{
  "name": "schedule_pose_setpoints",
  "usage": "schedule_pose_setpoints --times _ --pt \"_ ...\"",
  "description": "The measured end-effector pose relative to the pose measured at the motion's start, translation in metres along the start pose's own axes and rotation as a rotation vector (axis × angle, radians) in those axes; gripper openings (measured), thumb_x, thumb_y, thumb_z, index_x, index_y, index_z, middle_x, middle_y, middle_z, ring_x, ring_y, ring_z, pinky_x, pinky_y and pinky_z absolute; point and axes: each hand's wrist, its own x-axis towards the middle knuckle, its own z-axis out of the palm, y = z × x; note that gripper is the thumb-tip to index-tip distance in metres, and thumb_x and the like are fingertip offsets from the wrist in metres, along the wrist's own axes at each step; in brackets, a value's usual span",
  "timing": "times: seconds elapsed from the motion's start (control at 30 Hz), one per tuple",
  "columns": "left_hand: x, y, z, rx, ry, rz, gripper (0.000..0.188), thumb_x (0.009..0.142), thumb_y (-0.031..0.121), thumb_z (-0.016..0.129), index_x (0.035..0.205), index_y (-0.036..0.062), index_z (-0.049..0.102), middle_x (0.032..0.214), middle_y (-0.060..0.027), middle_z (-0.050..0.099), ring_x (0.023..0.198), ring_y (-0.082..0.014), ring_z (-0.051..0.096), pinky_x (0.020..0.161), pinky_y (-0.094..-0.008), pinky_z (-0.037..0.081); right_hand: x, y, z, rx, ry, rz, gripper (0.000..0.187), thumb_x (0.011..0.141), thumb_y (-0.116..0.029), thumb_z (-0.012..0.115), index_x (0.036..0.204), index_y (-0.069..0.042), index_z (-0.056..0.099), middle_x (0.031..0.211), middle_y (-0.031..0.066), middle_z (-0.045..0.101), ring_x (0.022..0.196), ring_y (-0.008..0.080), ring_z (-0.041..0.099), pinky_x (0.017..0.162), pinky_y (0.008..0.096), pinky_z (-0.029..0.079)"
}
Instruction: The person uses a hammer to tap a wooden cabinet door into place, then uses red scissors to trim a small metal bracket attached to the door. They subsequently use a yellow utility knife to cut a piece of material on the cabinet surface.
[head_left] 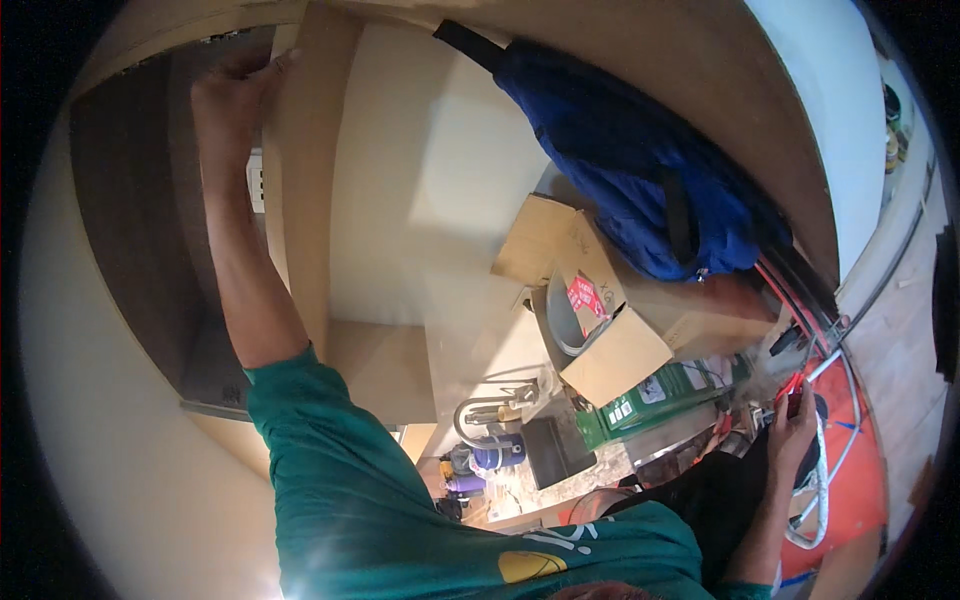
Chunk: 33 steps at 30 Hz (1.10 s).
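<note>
At the upper left of the frame, the left hand (235,92) is at the edge of a tan panel (312,150); I cannot tell its grip. At lower right, the right hand (791,435) curls round a small red-and-black object (794,387), near a white cable (822,490).

In front of me, a cardboard box (690,318) gapes with its flaps out, a grey round thing (560,312) and a red label (586,296) showing inside. Over it I see a blue bag (630,170) with black straps; I can't tell whether it rests on the box. A green box (665,398) is just right of the dark sink (558,450) set in the tabletop (585,486). A curved tap (460,415) stands near the sink, and a blue jug (500,453) is by the tabletop's left edge, close to something purple (464,485).
</note>
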Motion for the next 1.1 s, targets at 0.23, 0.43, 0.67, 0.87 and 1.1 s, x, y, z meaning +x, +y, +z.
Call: schedule_pose_setpoints --times 0.23,0.43,0.67,0.87,1.1 --pt "-0.008 0.008 0.005 0.031 0.026 -0.073 0.039 0.08 0.027 0.081 0.107 -0.0013 0.073 0.09 -0.0111 0.075 0.082 -0.0117 0.068 0.074 -0.0279 0.053 -0.004 0.011 0.005 -0.022 0.052 -0.078 0.039 0.092 -0.002 0.062 0.128 0.009 0.053 0.117 0.0208 0.065 0.106 0.0269 0.066 0.093 0.0338 0.05" --pt "-0.003 -0.01 -0.005 -0.23 -0.093 -0.207 0.035 0.083 0.024 0.079 0.108 -0.0011 0.073 0.095 -0.0119 0.075 0.086 -0.0118 0.067 0.081 -0.0293 0.051 0.0 0.013 0.008 -0.046 0.033 -0.059 0.042 0.091 -0.003 0.063 0.13 0.007 0.054 0.12 0.0227 0.064 0.109 0.0288 0.066 0.094 0.0352 0.05" --pt "-0.011 0.001 0.009 -0.124 0.097 -0.248 0.036 0.081 0.024 0.081 0.104 -0.0019 0.074 0.087 -0.0097 0.074 0.077 -0.0115 0.065 0.074 -0.027 0.052 0.012 0.02 0.013 -0.066 0.013 -0.047 0.04 0.091 -0.007 0.061 0.129 0.006 0.054 0.12 0.0239 0.064 0.11 0.0325 0.065 0.095 0.0376 0.049" --pt "-0.001 0.016 0.006 -0.316 0.086 -0.277 0.037 0.077 0.025 0.083 0.099 -0.0031 0.075 0.086 -0.0104 0.075 0.077 -0.0097 0.064 0.073 -0.0265 0.052 0.022 0.013 0.016 -0.142 -0.006 -0.098 0.04 0.089 -0.012 0.062 0.125 0.005 0.056 0.114 0.0242 0.065 0.103 0.0357 0.065 0.09 0.0386 0.05" --pt "0.005 0.009 0.021 -0.263 0.122 -0.334 0.049 0.073 0.042 0.08 0.092 -0.0023 0.076 0.086 -0.0186 0.074 0.081 -0.0241 0.071 0.077 -0.0348 0.054 0.027 -0.004 0.028 -0.264 -0.043 -0.227 0.039 0.087 -0.009 0.063 0.122 0.005 0.058 0.099 0.0221 0.067 0.089 0.0318 0.067 0.08 0.0389 0.052"
